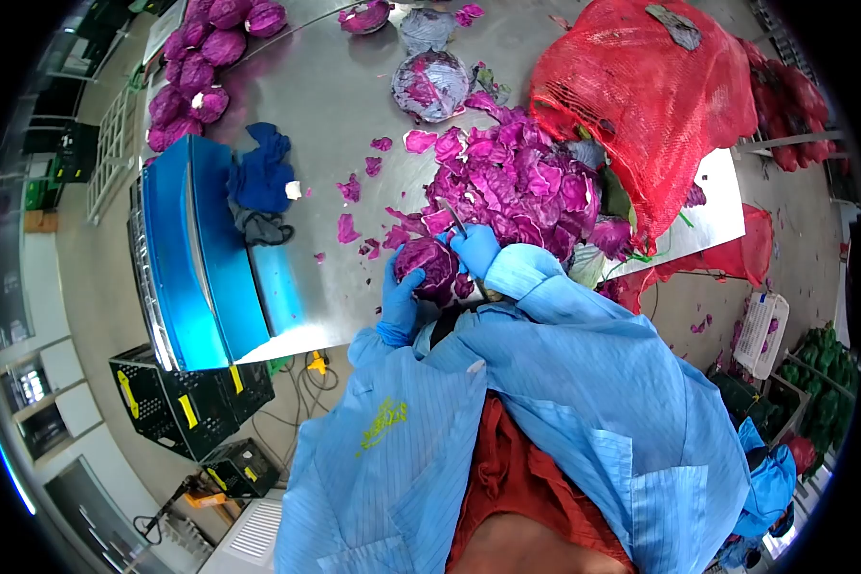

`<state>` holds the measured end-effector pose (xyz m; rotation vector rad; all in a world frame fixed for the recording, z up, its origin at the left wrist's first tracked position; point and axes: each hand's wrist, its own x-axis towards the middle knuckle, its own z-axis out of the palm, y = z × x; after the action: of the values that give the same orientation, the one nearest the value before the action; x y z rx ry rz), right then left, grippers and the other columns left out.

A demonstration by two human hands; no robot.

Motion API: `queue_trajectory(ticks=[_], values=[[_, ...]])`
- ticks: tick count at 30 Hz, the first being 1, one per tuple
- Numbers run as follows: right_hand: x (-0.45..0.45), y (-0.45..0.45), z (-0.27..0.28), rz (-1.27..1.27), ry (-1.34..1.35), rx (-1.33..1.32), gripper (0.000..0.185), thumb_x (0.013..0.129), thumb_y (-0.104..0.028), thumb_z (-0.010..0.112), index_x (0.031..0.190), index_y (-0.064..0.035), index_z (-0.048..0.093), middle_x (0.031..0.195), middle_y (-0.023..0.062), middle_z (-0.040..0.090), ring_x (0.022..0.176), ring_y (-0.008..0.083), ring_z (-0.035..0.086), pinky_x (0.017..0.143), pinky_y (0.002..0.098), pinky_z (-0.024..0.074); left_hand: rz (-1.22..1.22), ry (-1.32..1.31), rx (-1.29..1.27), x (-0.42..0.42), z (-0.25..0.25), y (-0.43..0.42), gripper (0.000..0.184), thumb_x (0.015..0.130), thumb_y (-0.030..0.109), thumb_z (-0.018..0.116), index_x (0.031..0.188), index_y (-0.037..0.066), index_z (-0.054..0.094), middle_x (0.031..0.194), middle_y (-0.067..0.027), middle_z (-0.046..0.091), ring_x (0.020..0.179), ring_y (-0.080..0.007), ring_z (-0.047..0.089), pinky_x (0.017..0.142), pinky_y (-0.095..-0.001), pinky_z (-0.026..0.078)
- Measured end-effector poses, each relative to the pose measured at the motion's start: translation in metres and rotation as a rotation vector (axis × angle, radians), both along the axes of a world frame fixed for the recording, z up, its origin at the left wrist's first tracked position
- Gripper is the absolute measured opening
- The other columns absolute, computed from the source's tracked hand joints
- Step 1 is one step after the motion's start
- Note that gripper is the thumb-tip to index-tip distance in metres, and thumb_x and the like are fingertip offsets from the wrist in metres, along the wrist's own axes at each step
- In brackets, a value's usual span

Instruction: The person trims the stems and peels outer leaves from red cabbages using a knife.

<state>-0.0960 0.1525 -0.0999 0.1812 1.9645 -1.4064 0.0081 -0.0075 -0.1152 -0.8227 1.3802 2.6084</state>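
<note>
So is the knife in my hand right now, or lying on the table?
In hand: the thin grey knife juts out from the closed grip of your right hand.

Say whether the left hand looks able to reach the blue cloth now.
Probably, once the left hand leaves the purple cabbage: the table toward the blue cloth holds only loose scraps.

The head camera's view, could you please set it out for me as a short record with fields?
surface: shiny metal table
left hand: blue-gloved, holding a round purple cabbage
right hand: blue-gloved, holding a slim metal blade
beyond cabbage: heap of loose purple leaves
right side: bulging red mesh sack
far left: cluster of round purple cabbages
</note>
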Motion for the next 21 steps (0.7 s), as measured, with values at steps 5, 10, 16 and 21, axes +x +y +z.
queue_trajectory(ticks=[5,10,16,21], values=[[-0.005,0.001,0.011,-0.066,-0.119,-0.111,0.031,0.089,-0.031,0.058,0.084,-0.0001,0.063,0.052,0.0116,0.058,0.035,0.0184,0.052,0.031,0.0328,0.0383,0.078,0.001,0.158,0.000,0.003,-0.003,0.058,0.081,0.009,0.066,0.133,0.001,0.044,0.126,-0.0128,0.055,0.115,-0.0255,0.054,0.102,-0.0389,0.042],[0.004,0.003,0.033,0.036,0.493,-0.052,0.048,0.080,-0.038,0.073,0.115,-0.0063,0.063,0.083,0.0111,0.069,0.050,0.0156,0.058,0.049,0.0312,0.0485,0.085,0.044,0.277,-0.006,0.027,-0.003,0.060,0.079,0.007,0.067,0.134,0.002,0.043,0.129,-0.0126,0.054,0.117,-0.0268,0.054,0.103,-0.0394,0.042],[-0.004,0.024,0.069,0.246,0.258,-0.072,0.048,0.081,-0.036,0.073,0.116,-0.0054,0.063,0.079,0.0116,0.067,0.049,0.0134,0.056,0.048,0.0291,0.0467,-0.059,0.205,0.075,-0.014,0.058,0.000,0.072,0.072,0.008,0.071,0.137,0.004,0.041,0.132,-0.0118,0.051,0.121,-0.0262,0.050,0.105,-0.0392,0.040],[0.000,0.033,0.062,0.358,0.755,-0.089,0.039,0.080,-0.025,0.070,0.112,-0.0024,0.064,0.082,0.0153,0.063,0.067,0.0230,0.064,0.061,0.0343,0.0500,-0.091,0.239,-0.023,-0.014,0.079,0.008,0.080,0.065,0.011,0.078,0.137,0.005,0.042,0.131,-0.0104,0.052,0.121,-0.0243,0.050,0.105,-0.0377,0.039]])
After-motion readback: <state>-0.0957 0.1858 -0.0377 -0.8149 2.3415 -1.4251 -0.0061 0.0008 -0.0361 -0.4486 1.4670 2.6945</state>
